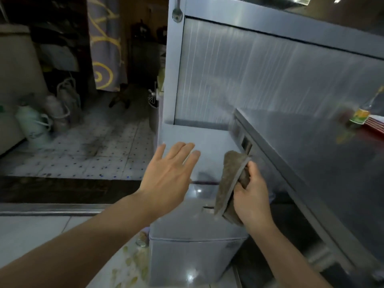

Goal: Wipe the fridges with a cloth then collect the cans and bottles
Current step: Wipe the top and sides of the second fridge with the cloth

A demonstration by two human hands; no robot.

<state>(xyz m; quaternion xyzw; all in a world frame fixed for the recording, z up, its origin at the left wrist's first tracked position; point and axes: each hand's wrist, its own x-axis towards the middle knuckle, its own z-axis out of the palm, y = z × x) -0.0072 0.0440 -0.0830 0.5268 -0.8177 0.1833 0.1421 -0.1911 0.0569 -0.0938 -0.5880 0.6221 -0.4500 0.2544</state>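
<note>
Fingers of right hand point(252, 196) are curling round folded grey-brown cloth point(230, 183), thumb on top; cloth is hanging down w/ its upper corner just beside recessed handle slot point(246, 145) of dark steel fridge point(311, 154) at right. Left hand point(168, 173) is hovering w/ fingers straight and spread, holding nothing, over pale grey-blue fridge point(199, 242); can't tell if it's touching. Right fridge is running out of frame, its surface blurred; small colourful sticker or magnet point(360, 117) on it is too smeared to read. Tiled floor point(93, 154) at left is giving open room. Pale jugs w/ handles point(41, 121) are standing by wall; contents not visible.
</note>
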